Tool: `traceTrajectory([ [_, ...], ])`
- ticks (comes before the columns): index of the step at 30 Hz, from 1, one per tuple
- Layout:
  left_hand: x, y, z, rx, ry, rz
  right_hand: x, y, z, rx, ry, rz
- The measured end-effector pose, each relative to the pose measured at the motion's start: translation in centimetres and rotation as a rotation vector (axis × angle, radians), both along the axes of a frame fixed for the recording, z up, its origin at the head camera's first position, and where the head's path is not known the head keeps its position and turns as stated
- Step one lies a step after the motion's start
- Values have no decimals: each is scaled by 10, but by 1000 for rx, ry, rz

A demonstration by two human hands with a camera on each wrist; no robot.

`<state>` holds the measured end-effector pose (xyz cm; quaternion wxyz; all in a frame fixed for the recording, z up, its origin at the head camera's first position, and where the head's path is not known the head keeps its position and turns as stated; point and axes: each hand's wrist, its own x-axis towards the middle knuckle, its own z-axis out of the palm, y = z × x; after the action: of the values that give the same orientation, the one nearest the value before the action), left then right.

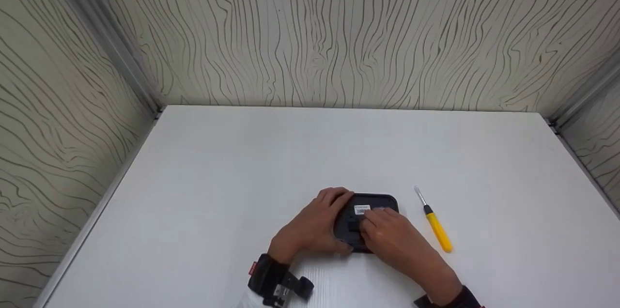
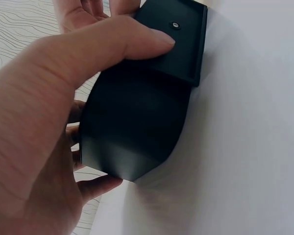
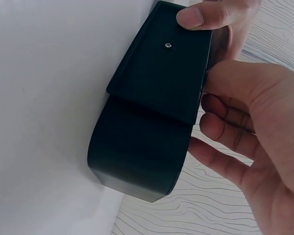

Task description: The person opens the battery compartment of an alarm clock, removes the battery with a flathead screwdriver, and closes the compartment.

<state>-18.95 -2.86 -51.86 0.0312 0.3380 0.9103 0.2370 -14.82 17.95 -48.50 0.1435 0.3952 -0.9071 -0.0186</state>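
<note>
A black plastic housing (image 1: 345, 223) with rounded corners lies on the table, a small white label (image 1: 362, 209) on its upward face. My left hand (image 1: 315, 223) grips its left side, with the thumb pressed beside a small screw (image 2: 175, 25) on the near wall. Over the middle of the upward face, my right hand (image 1: 395, 235) bends its fingers down beside a small dark part (image 1: 355, 225). In the right wrist view its thumb meets the housing's edge; its index fingertip is hidden, and I cannot tell whether it pinches anything. Right of this hand lies a yellow-handled screwdriver (image 1: 432, 218).
The white table (image 1: 242, 167) extends to a wood-grain patterned wall (image 1: 315, 32) at the back. Similar panels stand on the left and right, with grey metal framing (image 1: 111, 41) at the corners. Both wrists wear black camera straps (image 1: 269, 274).
</note>
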Motion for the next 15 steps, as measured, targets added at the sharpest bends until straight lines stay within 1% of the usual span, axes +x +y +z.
traceTrajectory([
  [5, -1, 0, 0, -6, 1, 2, 0, 2, 5, -25, 1, 4],
  [12, -1, 0, 0, -6, 1, 2, -4, 13, 12, -77, -35, -52],
  [15, -1, 1, 0, 3, -15, 4, -6, 21, 13, -109, -59, -70],
])
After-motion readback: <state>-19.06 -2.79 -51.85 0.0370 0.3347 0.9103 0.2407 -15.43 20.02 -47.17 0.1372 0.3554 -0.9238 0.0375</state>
